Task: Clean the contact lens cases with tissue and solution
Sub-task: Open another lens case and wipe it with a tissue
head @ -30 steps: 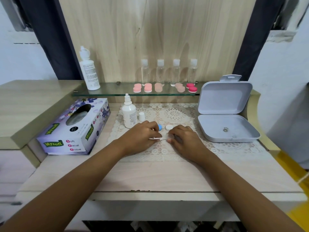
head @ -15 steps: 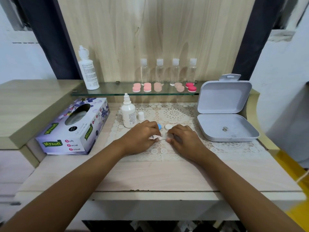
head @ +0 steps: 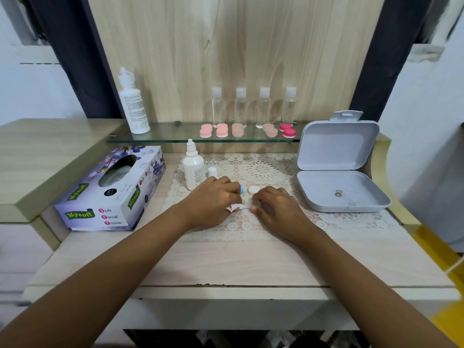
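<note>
The left hand [head: 216, 200] lies on the lace mat [head: 261, 170] near the middle of the bench [head: 226, 262], with its fingers curled round a crumpled bit of pinkish-white tissue [head: 233, 207]. Just beside it the right hand [head: 278, 209] has its fingers curled and pinches the contact lens case [head: 247, 208]. Only a thin white edge of the case shows between the two hands. Just behind the knuckles a blue cap [head: 241, 190] and a white cap [head: 253, 190] lie side by side on the mat. At the mat's back left corner the white solution bottle [head: 193, 169] stands upright and uncapped, with its small white cap [head: 212, 172] next to it. The tissue box [head: 110, 189] lies along the bench's left edge, and tissue shows through its oval opening. At the right edge the grey box [head: 339, 146] stands open with its lid upright, and a small round metal piece [head: 338, 194] lies in its tray. On the glass shelf [head: 175, 134] along the back edge stand a tall white bottle [head: 133, 104] and four clear bottles [head: 241, 106]; I cannot tell what is in these. Pink lens cases [head: 222, 130], closed, lie in front of them.
</note>
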A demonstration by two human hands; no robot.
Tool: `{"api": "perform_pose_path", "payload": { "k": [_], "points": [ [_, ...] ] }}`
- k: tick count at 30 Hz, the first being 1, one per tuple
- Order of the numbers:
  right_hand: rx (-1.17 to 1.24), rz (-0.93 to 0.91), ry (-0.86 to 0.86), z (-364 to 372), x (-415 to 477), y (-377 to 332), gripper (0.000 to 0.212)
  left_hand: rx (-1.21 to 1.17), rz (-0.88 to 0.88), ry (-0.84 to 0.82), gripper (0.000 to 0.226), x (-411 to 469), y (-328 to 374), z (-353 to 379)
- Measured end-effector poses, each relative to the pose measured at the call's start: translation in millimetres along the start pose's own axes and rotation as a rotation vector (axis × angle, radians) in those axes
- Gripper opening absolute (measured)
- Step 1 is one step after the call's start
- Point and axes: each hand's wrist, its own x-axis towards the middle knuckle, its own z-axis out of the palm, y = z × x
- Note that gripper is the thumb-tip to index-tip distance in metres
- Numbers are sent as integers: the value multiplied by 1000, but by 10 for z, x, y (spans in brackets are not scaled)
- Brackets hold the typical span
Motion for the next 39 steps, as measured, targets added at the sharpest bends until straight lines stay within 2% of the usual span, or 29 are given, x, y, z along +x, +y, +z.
{"api": "perform_pose_path", "payload": {
  "k": [8, 11, 16, 22, 25, 29, 32, 35, 39],
  "points": [
    [3, 11, 17, -30, -23, -37, 31, -489, -361, -187, 21, 40, 72, 15],
    [-10, 15, 33, -31, -37, -50, 26, -680, -493, -75, 10, 15, 76, 33],
    [17, 40, 20, -53, -39, -74, 30, -977, -740, 94, 7, -5, 89, -56],
    [106, 46, 72, -50, -59, -81, 45, -1018, -774, 242, 15, 28, 149, -211],
    [199, 25, 175, -74, -60, -107, 37, -1051, -819, 298, 15, 83, 214, -228],
    [252, -90, 351, -119, -86, -122, 33, -1201, -789, 307, 4, 179, 324, -257],
    [273, -106, 465, -143, -105, -136, 32, -1262, -757, 292, 9, 224, 394, -253],
    [278, -142, 552, -158, -95, -155, 25, -1238, -719, 271, 10, 247, 437, -238],
    [350, -130, 602, -161, -88, -166, 20, -1091, -705, 307, 12, 216, 382, -167]
  ]
}}
